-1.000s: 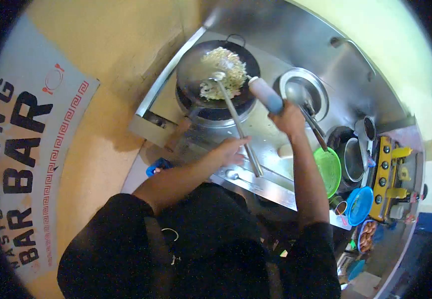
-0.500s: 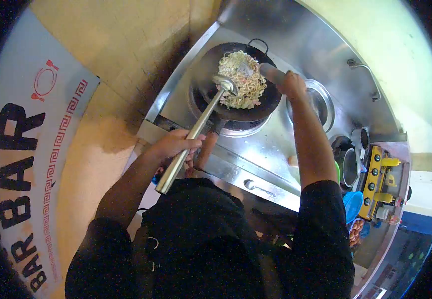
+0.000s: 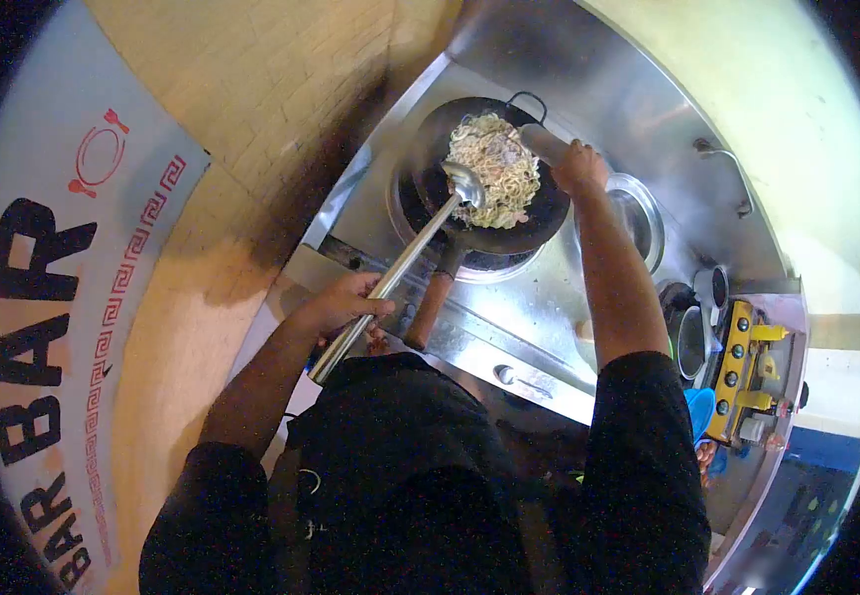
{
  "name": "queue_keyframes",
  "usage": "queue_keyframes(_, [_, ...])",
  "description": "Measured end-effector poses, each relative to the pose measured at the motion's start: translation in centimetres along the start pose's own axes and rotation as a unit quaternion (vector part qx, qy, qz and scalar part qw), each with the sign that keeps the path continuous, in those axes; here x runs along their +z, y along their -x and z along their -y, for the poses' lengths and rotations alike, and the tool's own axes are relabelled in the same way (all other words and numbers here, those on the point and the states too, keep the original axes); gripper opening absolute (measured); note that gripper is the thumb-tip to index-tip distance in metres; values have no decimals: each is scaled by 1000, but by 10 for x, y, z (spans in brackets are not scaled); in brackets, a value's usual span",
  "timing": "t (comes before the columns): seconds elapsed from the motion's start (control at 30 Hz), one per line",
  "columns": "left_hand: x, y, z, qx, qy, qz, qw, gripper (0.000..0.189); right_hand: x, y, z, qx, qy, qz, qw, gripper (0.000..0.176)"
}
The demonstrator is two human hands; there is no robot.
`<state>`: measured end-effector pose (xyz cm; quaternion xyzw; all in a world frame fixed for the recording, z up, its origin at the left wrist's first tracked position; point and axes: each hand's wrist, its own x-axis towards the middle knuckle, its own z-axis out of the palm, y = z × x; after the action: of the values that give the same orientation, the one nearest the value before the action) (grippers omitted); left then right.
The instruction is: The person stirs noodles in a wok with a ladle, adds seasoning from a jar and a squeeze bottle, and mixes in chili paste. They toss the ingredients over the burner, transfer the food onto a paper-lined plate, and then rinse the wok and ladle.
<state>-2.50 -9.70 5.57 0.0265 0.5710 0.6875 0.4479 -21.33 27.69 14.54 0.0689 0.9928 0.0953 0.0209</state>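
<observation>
With the wok (image 3: 547,211) as my clock face, 12 at the top of my view, I have a heap of noodles (image 3: 496,164) over its middle. I see the left hand (image 3: 350,302) outside the rim, between 7 and 8, fingers curled round the handle of a long metal ladle (image 3: 419,247); some fingertips are hidden beneath. The ladle's bowl sits toward 9, at the edge of the noodles, and from my end I cannot tell whether it touches the wok. At 3 I see the right hand (image 3: 580,169), its fingers wrapped round a bottle (image 3: 546,146) that slants in at 2, its tip by the noodles. I cannot tell how hard those fingers press or whether anything flows out. The loop handle (image 3: 545,106) stands at 1; the wooden handle (image 3: 430,309) points to 7, just beside the ladle. I make out a spoon (image 3: 505,374) lying on the steel counter (image 3: 549,293) at 6, a round metal ring (image 3: 654,226) between 3 and 4, and a yellow panel (image 3: 722,399) farther off, past 4.
</observation>
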Motion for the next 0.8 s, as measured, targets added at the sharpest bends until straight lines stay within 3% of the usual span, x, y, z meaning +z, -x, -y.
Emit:
queue_keyframes(0.07, [-1, 2, -5, -6, -5, 2, 1000, 38, 15, -4, -22, 42, -40, -49, 997, 43])
queue_keyframes(0.13, [-2, 2, -6, -14, -9, 5, 1000, 36, 4, 7, -32, 41, 9, 63, 997, 43])
queue_keyframes(0.17, [-3, 0, -3, -17, 3, 4, 1000, 36, 8, 14, -37, 45, 9, 64, 997, 43])
queue_keyframes(0.27, [7, 6, -16, -10, -35, -15, 999, 37, 22, 42, -49, 61, 10, 27, 998, 41])
queue_keyframes(0.37, [15, 8, -23, 22, -92, -39, 995, 40, 32, 72, -57, -7, 10, 39, 999, 41])
queue_keyframes(0.5, [10, -5, -28, 70, -169, -52, 982, 42, 38, 107, -51, 20, -35, -11, 999, 43])
queue_keyframes(0.6, [12, -9, -46, 20, -171, -71, 982, 41, 42, 109, -52, 26, -40, -35, 998, 43])
queue_keyframes(0.7, [6, -24, -50, 55, -213, -78, 972, 38, 40, 103, -56, 50, -53, -15, 997, 42])
queue_keyframes(0.8, [-7, -37, -50, 21, -253, -67, 965, 45, 37, 99, -54, 68, -35, -37, 996, 39])
